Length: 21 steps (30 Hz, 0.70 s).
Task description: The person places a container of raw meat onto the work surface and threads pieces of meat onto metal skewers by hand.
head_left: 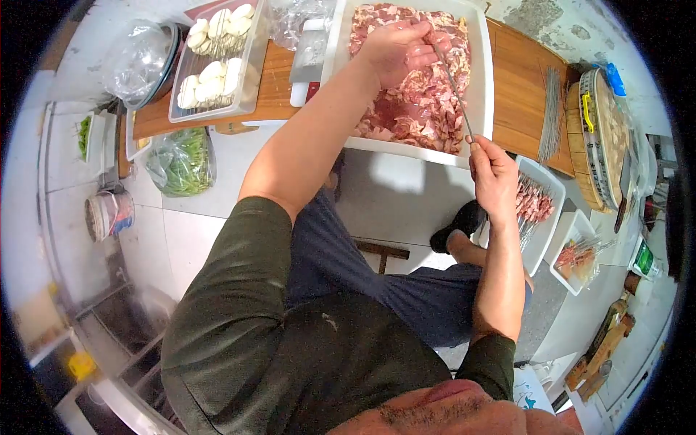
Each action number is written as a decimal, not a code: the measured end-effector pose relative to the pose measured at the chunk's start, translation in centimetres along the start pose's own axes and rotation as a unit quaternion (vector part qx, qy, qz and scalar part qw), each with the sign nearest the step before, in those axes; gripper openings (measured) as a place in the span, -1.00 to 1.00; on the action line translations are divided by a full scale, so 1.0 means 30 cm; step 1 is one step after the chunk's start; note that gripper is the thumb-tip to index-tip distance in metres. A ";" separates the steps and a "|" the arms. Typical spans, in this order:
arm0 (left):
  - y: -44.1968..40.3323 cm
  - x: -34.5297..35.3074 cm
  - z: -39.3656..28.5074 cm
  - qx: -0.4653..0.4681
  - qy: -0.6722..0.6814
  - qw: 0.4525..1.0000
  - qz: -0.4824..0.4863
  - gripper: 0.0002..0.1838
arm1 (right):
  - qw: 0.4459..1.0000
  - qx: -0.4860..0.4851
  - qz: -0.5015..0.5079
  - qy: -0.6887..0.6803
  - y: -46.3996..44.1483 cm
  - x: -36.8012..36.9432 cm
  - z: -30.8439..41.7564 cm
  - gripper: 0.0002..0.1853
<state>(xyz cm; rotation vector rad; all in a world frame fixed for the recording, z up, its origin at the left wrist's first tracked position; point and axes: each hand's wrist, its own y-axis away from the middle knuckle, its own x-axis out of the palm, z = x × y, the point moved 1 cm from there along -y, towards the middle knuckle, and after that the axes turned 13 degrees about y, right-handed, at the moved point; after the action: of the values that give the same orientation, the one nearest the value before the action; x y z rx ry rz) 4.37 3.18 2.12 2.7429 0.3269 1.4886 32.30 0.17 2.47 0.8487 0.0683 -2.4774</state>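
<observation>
A white tub in front of me holds a heap of raw cut meat. Over the heap, my left hand is closed, its fingers curled around a small piece of meat at the far end of a thin metal skewer. My right hand pinches the near end of that skewer by the tub's front right corner. Below the right hand, a white tray holds several skewers loaded with meat.
Bare metal skewers lie on the wooden table, beside a round chopping block. At left stand a clear bin of white skewered food and a bag of greens. A smaller tray sits lower right.
</observation>
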 end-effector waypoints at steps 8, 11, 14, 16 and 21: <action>-0.014 -0.009 0.007 0.011 0.144 0.988 0.062 -0.67 | 0.990 0.042 0.077 -0.111 0.011 -0.027 0.014 -0.74; -0.004 0.015 -0.007 0.024 0.091 0.993 0.075 -0.66 | 0.986 0.050 0.088 -0.130 0.009 -0.023 0.011 -0.77; 0.013 0.043 -0.008 0.037 0.080 0.995 0.040 -0.68 | 0.989 0.046 0.087 -0.112 0.006 -0.024 -0.001 -0.75; -0.010 0.014 0.003 0.056 0.083 0.994 0.040 -0.71 | 0.990 0.045 0.080 -0.107 0.003 -0.019 -0.013 -0.74; -0.019 0.011 0.019 0.079 0.088 0.993 0.016 -0.73 | 0.999 0.021 0.034 -0.034 0.001 0.000 -0.025 -0.72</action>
<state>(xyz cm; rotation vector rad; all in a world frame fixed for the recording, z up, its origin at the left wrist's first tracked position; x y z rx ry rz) 4.92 3.85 2.03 2.7495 0.4220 1.7918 32.74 0.29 1.86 0.7713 -0.0351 -2.4487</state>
